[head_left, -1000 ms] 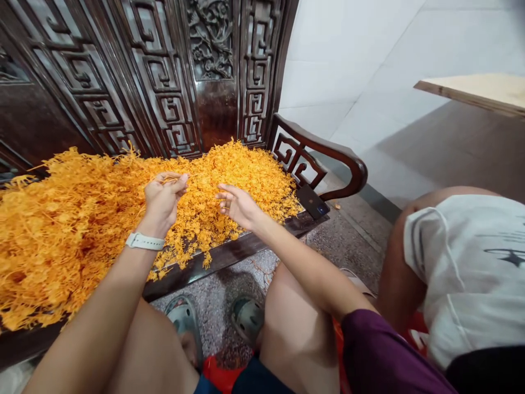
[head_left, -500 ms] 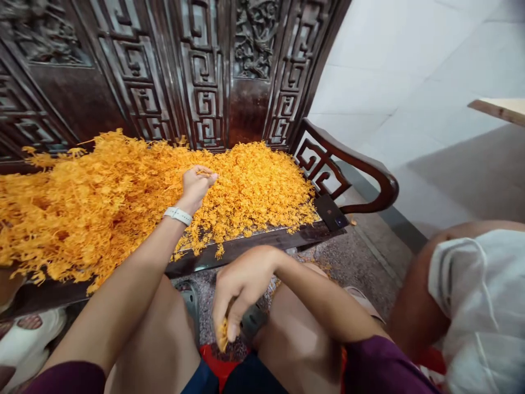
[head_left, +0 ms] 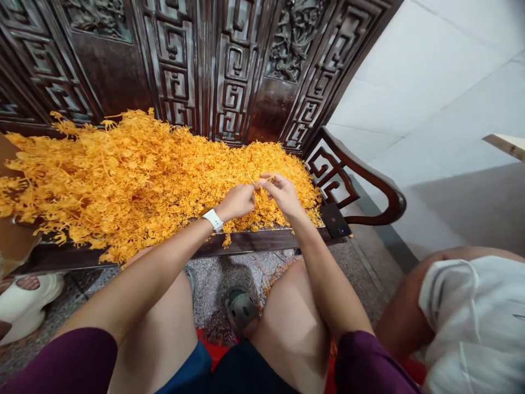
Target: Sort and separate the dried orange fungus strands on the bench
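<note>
Orange pieces (head_left: 123, 169), purple sleeves (head_left: 76, 358), white watchband (head_left: 213, 220)

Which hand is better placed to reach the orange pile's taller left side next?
Probably the left hand: it is nearer that side of the orange pile, while the right hand is farther away.

Looks like home, perhaps sitting room: carved dark wooden bench (head_left: 117, 74) with curved armrest (head_left: 396, 206), household furniture. Pale wall (head_left: 394, 104) beyond bench's right end, speckled floor (head_left: 209, 287) below bench. Grey clog (head_left: 241, 308) in front of bench, white shoe (head_left: 27, 306) farther left, phone (head_left: 334, 220) on bench's right end: everyday belongings.
</note>
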The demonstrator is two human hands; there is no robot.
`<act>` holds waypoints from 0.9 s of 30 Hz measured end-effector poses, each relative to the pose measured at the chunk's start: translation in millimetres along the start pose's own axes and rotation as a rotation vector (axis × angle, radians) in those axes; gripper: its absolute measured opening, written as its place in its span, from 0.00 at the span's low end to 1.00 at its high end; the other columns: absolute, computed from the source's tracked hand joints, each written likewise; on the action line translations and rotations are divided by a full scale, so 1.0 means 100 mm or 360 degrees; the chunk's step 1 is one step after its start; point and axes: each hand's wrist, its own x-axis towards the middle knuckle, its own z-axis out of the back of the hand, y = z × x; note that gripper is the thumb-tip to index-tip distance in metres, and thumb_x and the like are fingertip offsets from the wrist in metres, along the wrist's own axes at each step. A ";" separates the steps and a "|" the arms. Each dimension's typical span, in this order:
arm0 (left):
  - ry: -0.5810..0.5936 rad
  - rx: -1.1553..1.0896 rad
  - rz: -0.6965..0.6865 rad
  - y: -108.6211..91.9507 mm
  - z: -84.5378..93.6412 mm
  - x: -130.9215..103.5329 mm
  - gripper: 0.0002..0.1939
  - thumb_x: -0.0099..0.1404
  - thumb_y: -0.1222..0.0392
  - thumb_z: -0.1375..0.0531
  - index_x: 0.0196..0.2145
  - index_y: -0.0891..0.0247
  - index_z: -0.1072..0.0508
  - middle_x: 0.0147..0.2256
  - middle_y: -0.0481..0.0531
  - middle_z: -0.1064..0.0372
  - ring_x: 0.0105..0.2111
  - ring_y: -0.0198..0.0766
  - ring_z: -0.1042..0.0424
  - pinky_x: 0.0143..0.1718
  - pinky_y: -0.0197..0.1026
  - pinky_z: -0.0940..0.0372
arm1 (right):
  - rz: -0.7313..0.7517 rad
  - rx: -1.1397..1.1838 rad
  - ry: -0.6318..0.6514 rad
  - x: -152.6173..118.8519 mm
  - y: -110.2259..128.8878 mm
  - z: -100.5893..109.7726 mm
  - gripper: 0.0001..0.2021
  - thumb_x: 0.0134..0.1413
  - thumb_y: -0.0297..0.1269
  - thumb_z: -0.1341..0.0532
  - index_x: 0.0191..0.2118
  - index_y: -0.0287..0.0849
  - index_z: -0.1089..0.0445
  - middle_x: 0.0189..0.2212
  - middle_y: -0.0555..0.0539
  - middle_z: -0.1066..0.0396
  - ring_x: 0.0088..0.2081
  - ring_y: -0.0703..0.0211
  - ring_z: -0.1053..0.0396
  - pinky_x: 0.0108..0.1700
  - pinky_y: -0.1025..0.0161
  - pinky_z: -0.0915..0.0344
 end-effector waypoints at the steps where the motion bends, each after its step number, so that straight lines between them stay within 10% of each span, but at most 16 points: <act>1: 0.0063 0.0060 -0.0013 -0.03 0.00 -0.02 0.15 0.64 0.71 0.42 0.47 0.66 0.23 0.39 0.60 0.20 0.42 0.51 0.21 0.43 0.47 0.31 | 0.0089 -0.0117 0.0022 0.02 0.00 0.00 0.15 0.51 0.47 0.27 0.38 0.42 0.22 0.28 0.52 0.28 0.27 0.66 0.37 0.30 0.65 0.41; 8: 0.0458 0.0191 -0.0222 -0.14 -0.05 -0.14 0.39 0.64 0.55 0.32 0.68 0.69 0.39 0.60 0.71 0.32 0.54 0.56 0.24 0.51 0.49 0.29 | 0.0466 0.0046 -0.0175 -0.20 0.20 0.31 0.13 0.60 0.49 0.29 0.38 0.43 0.21 0.30 0.50 0.29 0.29 0.67 0.33 0.32 0.66 0.36; 12: 0.0686 0.0492 -0.0257 -0.17 -0.05 -0.21 0.26 0.67 0.62 0.39 0.63 0.66 0.32 0.57 0.70 0.29 0.51 0.57 0.22 0.46 0.50 0.28 | 0.0368 0.0838 -0.0293 -0.84 0.07 0.82 0.10 0.58 0.42 0.27 0.37 0.44 0.25 0.28 0.54 0.38 0.26 0.71 0.41 0.30 0.71 0.37; 15: 0.0765 0.0591 -0.0252 -0.14 0.03 -0.19 0.19 0.69 0.63 0.42 0.56 0.65 0.25 0.52 0.68 0.24 0.52 0.59 0.23 0.46 0.51 0.28 | 0.0172 0.1278 -0.0757 -1.58 -0.44 0.97 0.09 0.64 0.46 0.33 0.41 0.48 0.27 0.26 0.55 0.40 0.25 0.68 0.41 0.29 0.71 0.36; 18: 0.0813 0.0660 -0.0095 0.00 0.14 -0.12 0.18 0.68 0.59 0.39 0.54 0.64 0.23 0.51 0.68 0.22 0.50 0.58 0.23 0.47 0.51 0.29 | -0.0403 0.1079 -0.1170 -2.45 -1.15 0.68 0.26 0.62 0.66 0.46 0.33 0.47 0.31 0.27 0.50 0.37 0.26 0.60 0.38 0.29 0.60 0.33; 22: 0.0903 0.0696 0.0118 0.30 0.25 -0.07 0.10 0.66 0.55 0.35 0.39 0.64 0.19 0.40 0.65 0.20 0.45 0.57 0.21 0.46 0.49 0.30 | -0.0953 0.0509 -0.0990 -3.26 -1.80 0.02 0.24 0.48 0.62 0.38 0.20 0.50 0.45 0.19 0.51 0.48 0.20 0.53 0.44 0.24 0.54 0.42; 27: 0.0843 0.0432 0.0374 0.67 0.33 -0.18 0.12 0.52 0.60 0.26 0.25 0.61 0.27 0.23 0.51 0.31 0.36 0.50 0.24 0.43 0.44 0.33 | -0.0947 0.0385 -0.0882 -3.09 -1.77 -0.22 0.16 0.49 0.51 0.38 0.23 0.49 0.42 0.21 0.51 0.42 0.21 0.59 0.46 0.26 0.59 0.43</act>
